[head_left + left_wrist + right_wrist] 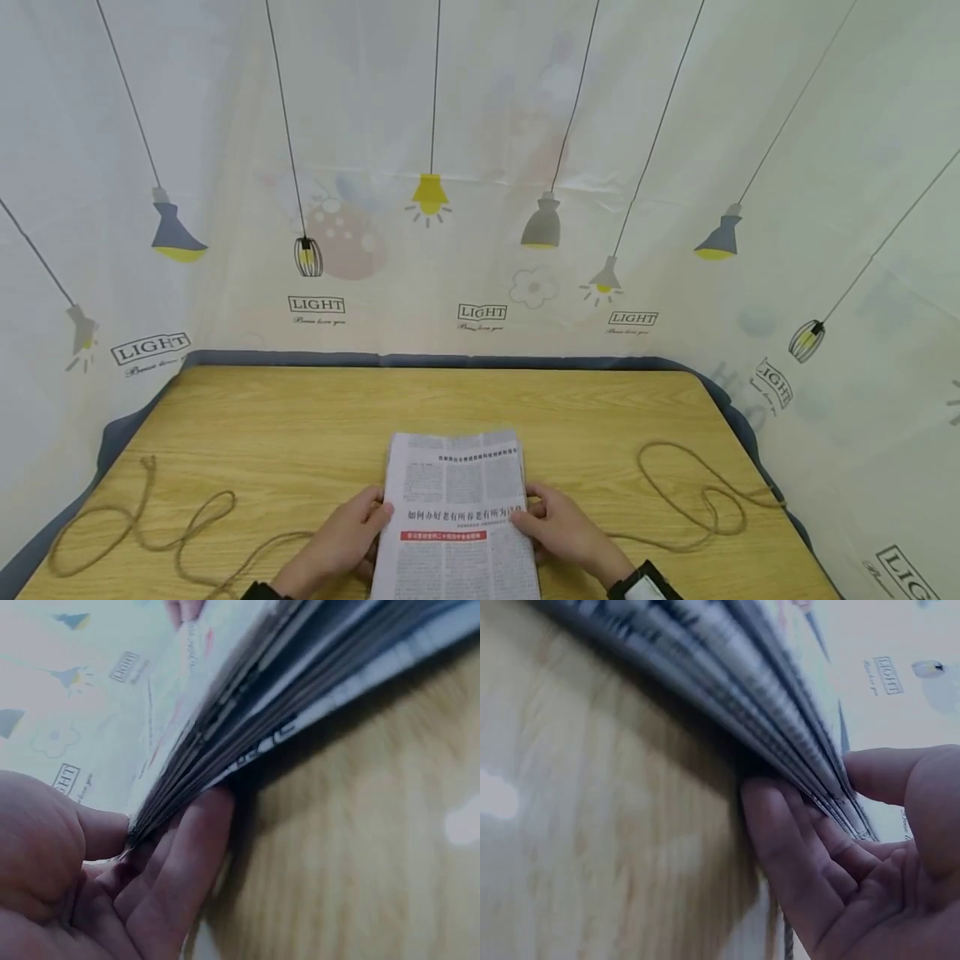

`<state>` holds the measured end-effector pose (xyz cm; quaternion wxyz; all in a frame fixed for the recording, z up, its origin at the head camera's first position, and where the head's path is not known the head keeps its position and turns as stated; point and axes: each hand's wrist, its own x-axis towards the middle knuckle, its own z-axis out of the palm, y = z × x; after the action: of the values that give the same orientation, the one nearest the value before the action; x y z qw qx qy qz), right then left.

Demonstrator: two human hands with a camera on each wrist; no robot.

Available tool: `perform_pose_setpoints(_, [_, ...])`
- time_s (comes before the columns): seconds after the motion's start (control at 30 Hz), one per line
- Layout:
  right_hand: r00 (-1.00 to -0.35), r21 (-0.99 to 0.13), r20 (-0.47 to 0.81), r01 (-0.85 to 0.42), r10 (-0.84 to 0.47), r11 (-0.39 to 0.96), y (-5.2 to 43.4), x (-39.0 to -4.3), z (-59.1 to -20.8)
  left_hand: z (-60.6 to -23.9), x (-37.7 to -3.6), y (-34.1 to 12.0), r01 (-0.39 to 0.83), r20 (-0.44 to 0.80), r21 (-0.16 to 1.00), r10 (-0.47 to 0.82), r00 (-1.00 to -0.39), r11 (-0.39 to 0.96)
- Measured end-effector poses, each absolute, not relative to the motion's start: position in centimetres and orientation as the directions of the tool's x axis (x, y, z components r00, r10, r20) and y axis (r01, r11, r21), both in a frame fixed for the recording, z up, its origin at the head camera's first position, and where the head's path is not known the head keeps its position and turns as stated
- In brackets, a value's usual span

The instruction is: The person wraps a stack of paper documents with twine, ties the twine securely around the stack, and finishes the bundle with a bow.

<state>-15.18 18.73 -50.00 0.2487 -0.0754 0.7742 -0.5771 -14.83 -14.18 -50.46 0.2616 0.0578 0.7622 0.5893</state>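
You've got the newspaper stack (453,517) at the near side of the table (300,425), roughly mid-width, between your two hands. Its long axis runs pretty much straight away from you, short edge facing the backdrop (480,225), and the print reads right way up from where you sit. The big headline goes across the page with the red strip just under it. The near end gets cut off by the bottom of the head view, so I can't tell where it stops.

Your left hand (341,533) pinches the left long edge, thumb on the top page and fingers curled in underneath. Your right hand (566,529) mirrors that on the right edge, so both grips are closed down to the stack's thickness. From the wrist cams you can see the layered sheets fanning apart a bit.

As for what's around: there's a loopy run of rope (191,533) on your left and another length of rope (716,529) on your right, both trailing in close to your wrists. Can't tell if they join up under the paper. You're also wearing a black band on each wrist, and the right one has a pale face (645,588).
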Motion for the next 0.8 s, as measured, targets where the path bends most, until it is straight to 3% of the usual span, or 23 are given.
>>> perform_pose_setpoints(0.2, [-0.916, -0.865, -0.248, 0.063, -0.316, 0.497, 18.5, -15.1, -50.2, -51.0, -14.8, -13.8, -0.097, -0.261, 0.873, 0.289, -0.921, 0.478])
perform_pose_setpoints(0.4, [-0.957, -0.787, -0.163, -0.021, -0.241, 0.617, 18.4, -15.3, -50.9, -51.5, -15.0, -12.9, -0.061, -0.221, 0.779, 0.182, -0.958, 0.624])
perform_pose_setpoints(0.8, [-0.989, -0.693, -0.078, -0.035, -0.123, 0.721, 17.5, -15.1, -50.9, -51.2, -15.0, -12.0, -0.005, -0.136, 0.604, 0.097, -0.986, 0.797])
